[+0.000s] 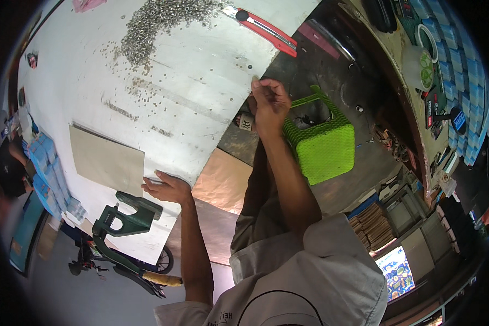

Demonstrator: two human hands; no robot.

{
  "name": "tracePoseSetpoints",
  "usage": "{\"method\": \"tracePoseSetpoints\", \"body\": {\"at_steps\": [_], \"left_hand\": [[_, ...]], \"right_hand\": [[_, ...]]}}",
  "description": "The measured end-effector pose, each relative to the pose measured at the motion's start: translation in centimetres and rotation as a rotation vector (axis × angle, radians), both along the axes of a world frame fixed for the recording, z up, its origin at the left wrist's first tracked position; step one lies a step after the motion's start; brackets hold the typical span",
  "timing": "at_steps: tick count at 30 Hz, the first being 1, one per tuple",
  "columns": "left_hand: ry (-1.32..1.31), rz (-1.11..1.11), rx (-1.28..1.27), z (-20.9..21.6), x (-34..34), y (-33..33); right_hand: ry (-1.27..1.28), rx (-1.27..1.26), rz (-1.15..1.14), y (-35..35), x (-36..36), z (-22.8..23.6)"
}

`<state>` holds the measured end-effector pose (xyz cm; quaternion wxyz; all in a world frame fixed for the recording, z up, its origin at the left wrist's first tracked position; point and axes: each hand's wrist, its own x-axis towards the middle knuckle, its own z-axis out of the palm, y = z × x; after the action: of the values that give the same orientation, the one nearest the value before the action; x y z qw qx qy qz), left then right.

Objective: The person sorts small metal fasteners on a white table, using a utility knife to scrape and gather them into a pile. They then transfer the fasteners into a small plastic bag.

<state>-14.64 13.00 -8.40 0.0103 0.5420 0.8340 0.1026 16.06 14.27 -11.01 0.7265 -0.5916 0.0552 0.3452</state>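
Note:
My left hand lies on the white table, its fingers stretched out and apart at the near right corner of a grey-beige board. Close by stands a dark green hand press with a long lever and a yellowish grip. My right hand hovers at the table's right edge, thumb and fingers drawn together; whatever they may hold is too small to make out. Beyond it are a red utility knife and a heap of small metal eyelets, with many strewn loose across the tabletop.
A bright green plastic stool stands on the floor right of my right arm. Brown sheets lie below the table's near edge. A cluttered counter runs along the far right, and a parked motorbike wheel shows at lower left.

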Motion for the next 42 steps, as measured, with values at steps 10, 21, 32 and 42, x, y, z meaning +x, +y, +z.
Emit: {"method": "tracePoseSetpoints", "body": {"at_steps": [10,21,32,42], "left_hand": [[-0.001,0.024,0.000,-0.1,-0.1,0.0],[-0.016,-0.023,0.025,-0.3,-0.5,0.0],[-0.012,-0.009,0.013,-0.4,-0.5,-0.3],[-0.026,0.030,-0.010,0.5,0.5,0.2]], "right_hand": [[-0.104,-0.019,-0.204,1.4,-1.3,0.7],[-0.645,-0.334,0.159,1.4,1.9,2.7],[-0.978,-0.559,0.549,3.2,4.4,5.5],[-0.771,-0.587,0.622,5.1,6.1,7.2]]}}
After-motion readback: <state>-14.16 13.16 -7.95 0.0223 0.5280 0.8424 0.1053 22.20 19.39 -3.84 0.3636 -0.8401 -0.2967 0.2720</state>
